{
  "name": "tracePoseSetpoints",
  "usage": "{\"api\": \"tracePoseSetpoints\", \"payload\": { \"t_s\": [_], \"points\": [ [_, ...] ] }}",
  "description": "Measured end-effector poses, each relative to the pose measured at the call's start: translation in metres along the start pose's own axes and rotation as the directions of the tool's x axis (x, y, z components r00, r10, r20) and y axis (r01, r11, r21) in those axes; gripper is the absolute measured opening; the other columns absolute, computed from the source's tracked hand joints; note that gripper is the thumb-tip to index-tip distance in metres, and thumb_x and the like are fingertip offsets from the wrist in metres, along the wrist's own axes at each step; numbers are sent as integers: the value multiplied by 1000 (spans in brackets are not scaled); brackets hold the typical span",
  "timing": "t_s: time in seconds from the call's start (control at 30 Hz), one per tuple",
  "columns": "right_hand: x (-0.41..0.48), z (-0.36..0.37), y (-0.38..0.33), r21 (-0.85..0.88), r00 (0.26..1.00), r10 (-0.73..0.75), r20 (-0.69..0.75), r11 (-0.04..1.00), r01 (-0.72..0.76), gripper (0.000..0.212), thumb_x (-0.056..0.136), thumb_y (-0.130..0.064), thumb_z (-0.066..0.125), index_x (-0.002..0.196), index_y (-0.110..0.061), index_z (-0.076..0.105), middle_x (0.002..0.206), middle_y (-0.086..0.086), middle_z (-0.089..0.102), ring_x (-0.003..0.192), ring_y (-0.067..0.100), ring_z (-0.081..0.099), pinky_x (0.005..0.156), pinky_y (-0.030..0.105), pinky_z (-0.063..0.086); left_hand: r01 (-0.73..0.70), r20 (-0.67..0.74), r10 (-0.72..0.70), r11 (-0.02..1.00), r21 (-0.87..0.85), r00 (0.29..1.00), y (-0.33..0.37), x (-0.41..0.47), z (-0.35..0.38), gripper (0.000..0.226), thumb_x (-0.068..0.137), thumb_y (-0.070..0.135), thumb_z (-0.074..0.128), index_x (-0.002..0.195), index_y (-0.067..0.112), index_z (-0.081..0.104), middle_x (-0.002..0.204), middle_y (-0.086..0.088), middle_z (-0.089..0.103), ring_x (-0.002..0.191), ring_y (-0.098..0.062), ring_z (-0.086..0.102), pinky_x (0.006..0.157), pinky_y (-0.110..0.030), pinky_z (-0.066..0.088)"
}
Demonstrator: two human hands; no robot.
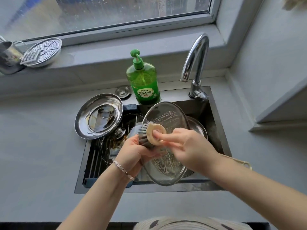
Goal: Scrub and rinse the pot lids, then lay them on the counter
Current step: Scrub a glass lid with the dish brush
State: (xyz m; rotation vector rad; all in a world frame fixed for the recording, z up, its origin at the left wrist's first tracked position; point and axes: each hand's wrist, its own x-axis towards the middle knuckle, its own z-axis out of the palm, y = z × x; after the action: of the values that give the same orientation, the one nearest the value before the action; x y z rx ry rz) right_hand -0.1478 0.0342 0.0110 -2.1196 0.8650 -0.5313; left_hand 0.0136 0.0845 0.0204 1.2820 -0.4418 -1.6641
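The person holds a round glass pot lid with a metal rim (167,165) tilted above the dark steel sink (216,130). The lid's inner face is covered with soapy streaks. The left hand (132,151), which wears a silver bracelet (123,169), curls around the lid's left rim and grips it. The right hand (187,146) pinches the beige round top of a scrubbing brush with grey bristles (154,133), and the bristles press on the glass.

A second lid, of shiny steel with a glass centre (98,116), lies upside down at the sink's left edge, partly on the grey counter (33,146). A green bottle of dish soap with a pump (143,83) stands behind the sink, beside the chrome tap (197,58).
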Motion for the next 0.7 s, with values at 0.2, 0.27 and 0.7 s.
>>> {"api": "tracePoseSetpoints", "payload": {
  "t_s": [0.2,0.27,0.7],
  "points": [
    [21,-27,17,-52,973,208,-98,976,-214,39,93,-22,51,123,-47,49,87,1,69,66,18,58,64,37,51,86,49,-86,996,5,995,0,-2,-2,72,51,-33,32,110,-1,58,104,-24,68,96,-33,67,78,-50,55],
    [8,-13,-6,-107,996,58,62,993,-51,45,91,-18,52,125,-47,47,77,-4,56,63,15,50,61,35,46,69,39,-71,997,37,997,2,-2,-1,69,62,-36,20,106,-1,61,100,-21,69,94,-30,68,77,-49,56],
    [21,-27,34,21,965,207,-163,978,-206,42,92,-17,54,121,-46,48,84,3,71,69,29,63,65,44,54,55,4,-56,996,75,998,6,-4,-1,78,60,-35,10,110,-1,58,106,-25,67,99,-34,66,79,-50,54]
  ]
}}
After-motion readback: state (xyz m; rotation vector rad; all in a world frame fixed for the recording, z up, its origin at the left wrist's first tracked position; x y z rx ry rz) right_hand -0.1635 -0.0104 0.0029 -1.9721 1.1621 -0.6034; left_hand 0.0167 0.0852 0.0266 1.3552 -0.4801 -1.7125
